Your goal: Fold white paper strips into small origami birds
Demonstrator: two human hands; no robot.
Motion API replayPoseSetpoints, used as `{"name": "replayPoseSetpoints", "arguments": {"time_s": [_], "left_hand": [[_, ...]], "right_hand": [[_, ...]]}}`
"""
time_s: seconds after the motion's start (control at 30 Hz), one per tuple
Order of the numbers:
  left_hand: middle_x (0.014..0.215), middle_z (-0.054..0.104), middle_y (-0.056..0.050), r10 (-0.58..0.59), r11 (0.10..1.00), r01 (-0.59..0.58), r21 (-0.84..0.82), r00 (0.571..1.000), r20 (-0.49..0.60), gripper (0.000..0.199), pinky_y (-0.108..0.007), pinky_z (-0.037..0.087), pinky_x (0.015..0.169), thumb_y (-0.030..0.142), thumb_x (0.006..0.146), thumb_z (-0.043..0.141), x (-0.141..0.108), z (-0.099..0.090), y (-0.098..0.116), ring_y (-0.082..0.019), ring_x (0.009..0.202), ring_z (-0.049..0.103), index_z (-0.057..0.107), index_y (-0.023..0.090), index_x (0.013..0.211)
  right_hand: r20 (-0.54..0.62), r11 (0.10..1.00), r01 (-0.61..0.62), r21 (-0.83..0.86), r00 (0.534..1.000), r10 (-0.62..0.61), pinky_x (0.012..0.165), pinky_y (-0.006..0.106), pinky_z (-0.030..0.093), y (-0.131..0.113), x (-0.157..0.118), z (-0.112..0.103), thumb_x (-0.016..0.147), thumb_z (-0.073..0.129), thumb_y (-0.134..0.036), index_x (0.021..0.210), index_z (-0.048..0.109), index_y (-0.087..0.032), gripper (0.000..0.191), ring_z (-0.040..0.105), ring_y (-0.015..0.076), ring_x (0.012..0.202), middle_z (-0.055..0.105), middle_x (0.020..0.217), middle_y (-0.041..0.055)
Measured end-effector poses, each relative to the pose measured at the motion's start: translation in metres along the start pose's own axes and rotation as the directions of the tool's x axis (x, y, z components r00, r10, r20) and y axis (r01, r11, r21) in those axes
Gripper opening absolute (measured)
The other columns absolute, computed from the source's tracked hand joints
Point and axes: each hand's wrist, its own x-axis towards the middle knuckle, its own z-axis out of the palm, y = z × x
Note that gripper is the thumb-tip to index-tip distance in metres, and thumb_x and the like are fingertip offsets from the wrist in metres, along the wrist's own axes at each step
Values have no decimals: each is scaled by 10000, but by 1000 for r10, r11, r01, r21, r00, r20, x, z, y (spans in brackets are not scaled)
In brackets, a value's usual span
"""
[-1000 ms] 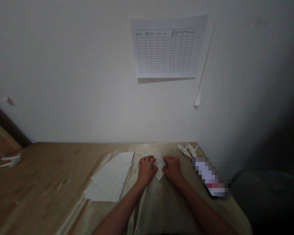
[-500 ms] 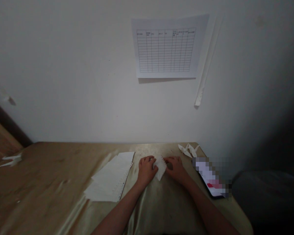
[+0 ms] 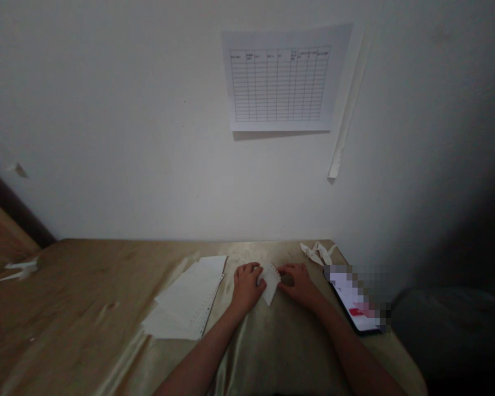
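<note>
A small white folded paper (image 3: 270, 283), roughly kite-shaped with its point toward me, lies on the cloth-covered table. A row of punched holes runs along its upper right edge. My left hand (image 3: 247, 283) grips its left side, thumb and fingers curled at that edge. On the opposite side, the thumb and index finger of my right hand (image 3: 299, 283) close on the holed edge. The fingertips partly cover both sides of the paper.
A fanned stack of white loose-leaf sheets (image 3: 185, 302) lies left of my hands. To the right are a phone (image 3: 357, 302) and twisted paper strips (image 3: 317, 253). A printed table sheet (image 3: 280, 82) hangs on the wall behind, beside a long paper strip (image 3: 346, 121).
Both hands stay at the folded paper's sides, and the paper has hardly moved. My right fingers have shifted very slightly along its edge.
</note>
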Motion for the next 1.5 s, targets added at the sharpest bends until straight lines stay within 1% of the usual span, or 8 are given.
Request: {"name": "replayPoseSetpoints", "arguments": {"time_s": [0.2, 0.43, 0.57, 0.67, 0.8, 1.0, 1.27, 1.5], "left_hand": [[1451, 685, -67, 8, 1000, -8, -21, 1000, 15, 401, -500, 350, 1225, 223, 887, 659, 0, -2, 0, -311, 1369, 548, 763, 254, 1273], [1477, 683, -52, 29, 998, -25, -54, 998, 60, 383, -505, 335, 1243, 237, 863, 700, 3, -6, -3, -312, 1381, 554, 783, 264, 1235], [1506, 659, -86, 50, 997, -45, -57, 995, 91, 420, -512, 321, 1260, 300, 867, 730, 2, -9, -4, -329, 1410, 539, 766, 222, 1279], [1544, 623, -117, 89, 995, -83, -63, 990, 107, 495, -543, 321, 1258, 426, 877, 756, 0, -10, -7, -361, 1437, 513, 743, 202, 1319], [1603, 558, -155, 121, 992, -113, -56, 979, 163, 771, -605, 287, 1266, 573, 733, 886, 0, -12, -10, -421, 1479, 465, 700, 208, 1386], [1635, 514, -174, 133, 991, -126, -43, 962, 238, 1006, -653, 206, 1298, 614, 578, 970, 4, -12, -15, -437, 1526, 422, 647, 229, 1449], [1628, 522, -172, 127, 992, -119, -49, 964, 235, 994, -682, 189, 1295, 598, 568, 973, 5, -9, -17, -445, 1525, 427, 648, 250, 1440], [1635, 515, -171, 125, 992, -116, -50, 960, 250, 997, -654, 187, 1307, 560, 570, 983, 6, -12, -16, -432, 1534, 418, 645, 239, 1451]], "right_hand": [[-16, 1000, -12, -13, 1000, 12, 1308, 662, 49, -5, 1, 4, 867, 692, -262, 1261, 736, -260, 397, 568, 298, 1390, 733, 1336, 87], [-54, 997, -9, -77, 999, 5, 1287, 669, 94, -11, 2, 9, 865, 703, -236, 1188, 744, -257, 326, 575, 311, 1361, 756, 1284, 83], [-55, 996, -4, -85, 998, 0, 1286, 666, 93, -10, 2, 11, 877, 702, -245, 1184, 742, -256, 309, 582, 311, 1343, 755, 1276, 80], [-57, 996, -14, -85, 998, 9, 1289, 663, 83, -10, 3, 13, 884, 699, -240, 1173, 746, -259, 293, 581, 311, 1342, 752, 1278, 80], [-64, 997, -26, -72, 998, 21, 1289, 659, 72, -10, 3, 15, 880, 705, -219, 1174, 749, -258, 300, 580, 308, 1341, 754, 1271, 75], [-92, 994, -54, -98, 995, 45, 1265, 620, 170, -9, 6, 16, 861, 744, -257, 1110, 781, -273, 253, 563, 323, 1353, 756, 1277, 68], [-100, 991, -83, -102, 992, 73, 1201, 540, 266, -9, 8, 15, 857, 766, -296, 1074, 811, -284, 222, 556, 318, 1325, 765, 1239, 55], [-58, 997, -6, -74, 998, 2, 1162, 494, 325, 0, 9, 8, 863, 773, -337, 1032, 828, -272, 190, 571, 301, 1277, 774, 1211, 56]]}}
